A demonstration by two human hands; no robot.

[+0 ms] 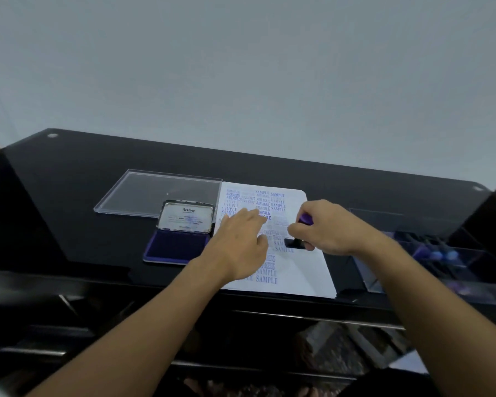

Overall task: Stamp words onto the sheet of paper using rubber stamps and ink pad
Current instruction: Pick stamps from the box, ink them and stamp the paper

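A white sheet of paper lies on the black table, covered with several blue stamped words such as SAMPLE and AIR MAIL. My right hand grips a rubber stamp with a purple handle and black base; the base sits down on the middle of the sheet. My left hand rests flat on the sheet's left part, fingers straight. Just left of the sheet, an open ink pad shows its dark blue pad, its metal lid raised behind it.
A clear plastic lid lies flat behind the ink pad. A clear box holding several more stamps stands to the right of the sheet. The black table ends just below the sheet's front edge.
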